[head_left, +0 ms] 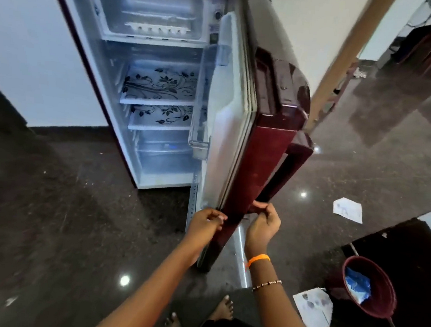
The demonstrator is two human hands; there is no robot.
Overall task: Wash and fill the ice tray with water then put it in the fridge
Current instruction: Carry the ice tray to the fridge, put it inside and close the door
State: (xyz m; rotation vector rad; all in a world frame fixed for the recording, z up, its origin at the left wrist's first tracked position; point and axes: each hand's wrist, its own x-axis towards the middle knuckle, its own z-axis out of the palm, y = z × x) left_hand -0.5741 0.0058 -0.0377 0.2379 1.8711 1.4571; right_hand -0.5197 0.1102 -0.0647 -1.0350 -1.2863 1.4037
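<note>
A small maroon fridge (99, 58) stands open in front of me. Its maroon door (269, 152) is swung out toward me on the right. In the freezer box at the top lies a white ice tray (158, 29). My left hand (206, 223) grips the door's lower edge from the inner side. My right hand (263, 226) holds the bottom of the door's outer handle (285, 174). Both hands are closed on the door. Below the freezer, two shelves with a black floral pattern (161, 86) are bare.
The floor is dark polished stone. A maroon bucket (372, 286) with a blue bag in it stands at the right, with sheets of paper (313, 310) beside it. A doorway (408, 62) opens at the far right. My bare feet (221, 311) are below.
</note>
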